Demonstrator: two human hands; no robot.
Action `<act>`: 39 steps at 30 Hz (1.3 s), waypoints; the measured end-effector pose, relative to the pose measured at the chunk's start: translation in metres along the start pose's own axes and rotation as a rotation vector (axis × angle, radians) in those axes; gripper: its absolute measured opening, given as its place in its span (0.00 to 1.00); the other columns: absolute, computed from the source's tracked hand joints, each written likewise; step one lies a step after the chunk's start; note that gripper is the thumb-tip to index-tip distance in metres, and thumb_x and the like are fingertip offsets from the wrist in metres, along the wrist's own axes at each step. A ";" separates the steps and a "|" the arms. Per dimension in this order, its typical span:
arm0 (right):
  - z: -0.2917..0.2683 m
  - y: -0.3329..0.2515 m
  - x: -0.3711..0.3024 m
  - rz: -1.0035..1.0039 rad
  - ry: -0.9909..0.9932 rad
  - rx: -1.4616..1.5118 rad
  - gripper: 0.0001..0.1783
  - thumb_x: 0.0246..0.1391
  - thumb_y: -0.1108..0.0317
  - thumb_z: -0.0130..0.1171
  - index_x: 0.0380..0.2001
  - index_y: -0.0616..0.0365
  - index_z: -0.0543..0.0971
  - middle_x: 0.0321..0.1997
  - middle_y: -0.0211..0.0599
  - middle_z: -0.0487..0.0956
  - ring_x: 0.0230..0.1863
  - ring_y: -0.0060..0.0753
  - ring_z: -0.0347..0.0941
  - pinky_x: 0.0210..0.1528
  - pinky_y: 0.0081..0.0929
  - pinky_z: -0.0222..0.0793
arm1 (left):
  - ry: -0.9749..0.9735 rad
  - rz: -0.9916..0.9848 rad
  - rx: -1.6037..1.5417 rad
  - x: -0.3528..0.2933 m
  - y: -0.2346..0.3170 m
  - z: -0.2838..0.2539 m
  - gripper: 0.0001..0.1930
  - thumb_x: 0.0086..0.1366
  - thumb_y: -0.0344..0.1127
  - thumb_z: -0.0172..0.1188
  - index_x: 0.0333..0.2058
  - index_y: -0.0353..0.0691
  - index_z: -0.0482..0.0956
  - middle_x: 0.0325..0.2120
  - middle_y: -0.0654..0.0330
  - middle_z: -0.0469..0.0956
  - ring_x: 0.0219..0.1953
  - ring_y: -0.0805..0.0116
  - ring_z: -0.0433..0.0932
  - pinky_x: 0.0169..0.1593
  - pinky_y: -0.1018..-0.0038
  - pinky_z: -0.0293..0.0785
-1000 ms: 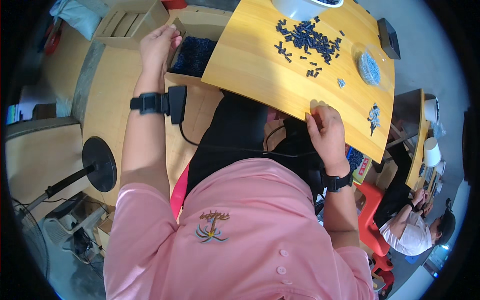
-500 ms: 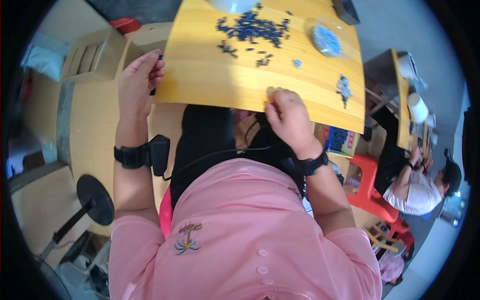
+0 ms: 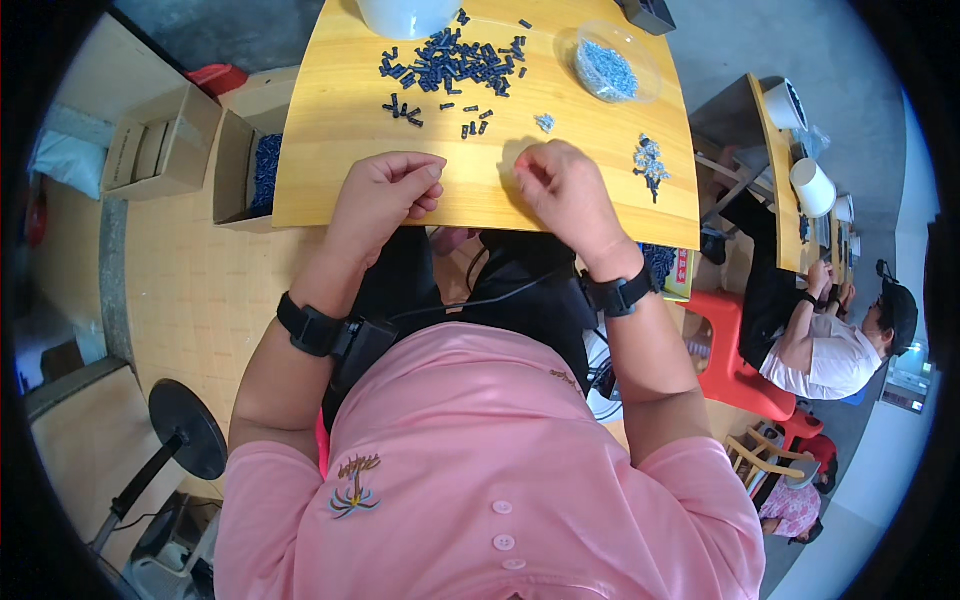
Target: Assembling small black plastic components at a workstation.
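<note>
Over the near edge of the wooden table (image 3: 330, 180), my left hand (image 3: 392, 198) is closed, its thumb pressed to the curled index finger. Facing it a short way to the right, my right hand (image 3: 568, 192) is pinched, fingertips pointing left. Whatever either hand holds, if anything, is too small or hidden. Beyond my hands a pile of small dark cylindrical parts (image 3: 455, 65) spreads across the table, with several loose ones nearer. A small cluster of light-blue pieces (image 3: 544, 122) lies beyond my right hand. Farther right sits a mixed group of dark and light-blue pieces (image 3: 650, 160).
A clear round tub (image 3: 606, 72) of light-blue pieces and a white bucket (image 3: 408, 14) stand at the back. Left of the table, a cardboard box (image 3: 233, 165) holds dark-blue parts. A red stool (image 3: 735, 350) and a seated person (image 3: 825, 350) are at right.
My left hand has come from beyond the table's left edge over to its front, nearer my right hand. My right hand stays near the front edge, still pinched. The view has shifted.
</note>
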State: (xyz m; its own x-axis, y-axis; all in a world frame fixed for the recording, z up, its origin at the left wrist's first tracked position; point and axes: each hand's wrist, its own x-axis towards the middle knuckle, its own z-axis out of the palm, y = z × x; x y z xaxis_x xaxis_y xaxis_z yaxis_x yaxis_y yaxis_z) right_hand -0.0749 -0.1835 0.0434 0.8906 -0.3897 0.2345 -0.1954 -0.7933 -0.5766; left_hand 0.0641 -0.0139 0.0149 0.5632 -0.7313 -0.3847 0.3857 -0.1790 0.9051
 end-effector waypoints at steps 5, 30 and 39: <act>-0.001 0.021 0.037 0.000 0.058 -0.126 0.06 0.45 0.71 0.56 0.24 0.64 0.77 0.25 0.51 0.75 0.30 0.54 0.72 0.35 0.41 0.68 | -0.005 0.002 -0.055 0.004 -0.004 -0.007 0.12 0.61 0.38 0.60 0.40 0.37 0.79 0.25 0.67 0.77 0.25 0.82 0.74 0.31 0.85 0.72; 0.018 0.064 0.128 -0.028 -0.035 -0.300 0.07 0.45 0.70 0.58 0.30 0.58 0.82 0.34 0.47 0.77 0.37 0.50 0.74 0.43 0.38 0.71 | -0.052 -0.005 -0.208 0.006 -0.012 -0.016 0.12 0.64 0.30 0.55 0.45 0.31 0.74 0.32 0.56 0.78 0.33 0.72 0.79 0.39 0.78 0.79; 0.016 0.065 0.129 0.039 -0.105 -0.314 0.08 0.45 0.71 0.57 0.30 0.58 0.82 0.34 0.48 0.78 0.38 0.49 0.74 0.44 0.39 0.70 | -0.045 0.003 -0.196 0.005 -0.012 -0.014 0.12 0.64 0.30 0.54 0.45 0.31 0.74 0.32 0.56 0.78 0.33 0.71 0.79 0.39 0.77 0.79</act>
State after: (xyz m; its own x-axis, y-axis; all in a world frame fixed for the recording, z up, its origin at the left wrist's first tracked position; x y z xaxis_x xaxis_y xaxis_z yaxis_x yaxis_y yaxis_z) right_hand 0.0344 -0.2777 0.0236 0.9141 -0.3853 0.1259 -0.3327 -0.8906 -0.3102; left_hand 0.0725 -0.0064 -0.0004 0.5334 -0.7608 -0.3697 0.5215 -0.0483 0.8519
